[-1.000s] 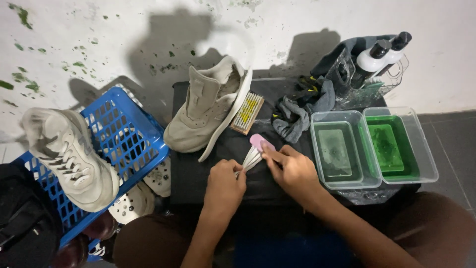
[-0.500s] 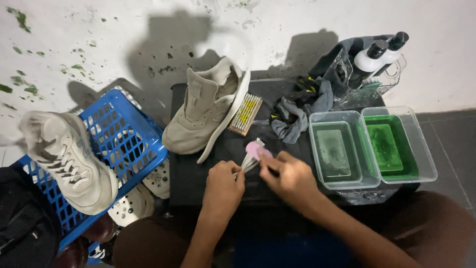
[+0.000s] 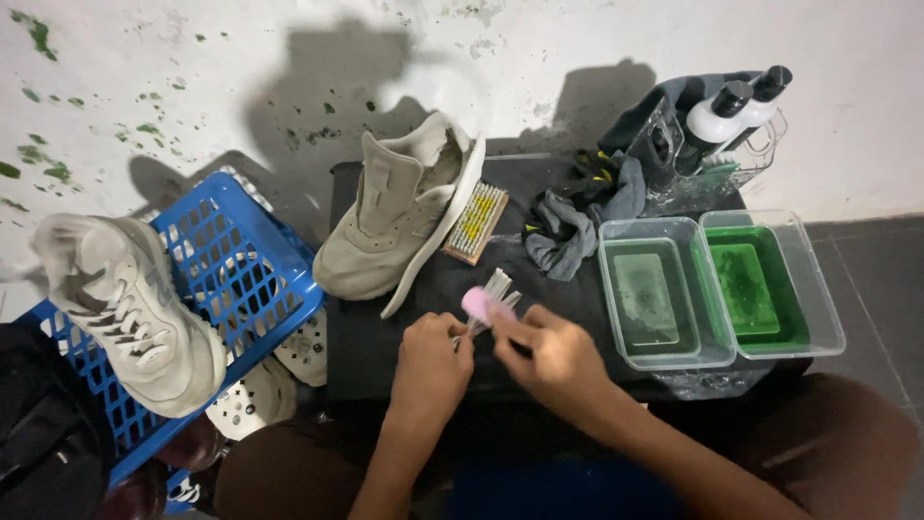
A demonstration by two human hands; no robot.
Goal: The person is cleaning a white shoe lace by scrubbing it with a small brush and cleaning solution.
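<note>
A blue basket (image 3: pixel 252 274) carries one beige shoe (image 3: pixel 125 310) at the left, and a second beige shoe (image 3: pixel 404 217) lies on the black table (image 3: pixel 385 337) beside two clear tubs (image 3: pixel 717 289) (liquid in both). Over the table's near edge, the right hand (image 3: pixel 551 358) pinches a small pink brush (image 3: pixel 484 306), while the left hand (image 3: pixel 430 364) grips pale bristles (image 3: pixel 498 287) beside it.

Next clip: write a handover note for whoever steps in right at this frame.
Left hand and right hand meet over the dark table, together holding a small pink-headed brush; which hand grips it is unclear.
One beige shoe lies on the table beside a scrub brush; the other shoe sits on the blue basket.
Two tubs of liquid sit to the right.
Neither shoe is being touched.
</note>
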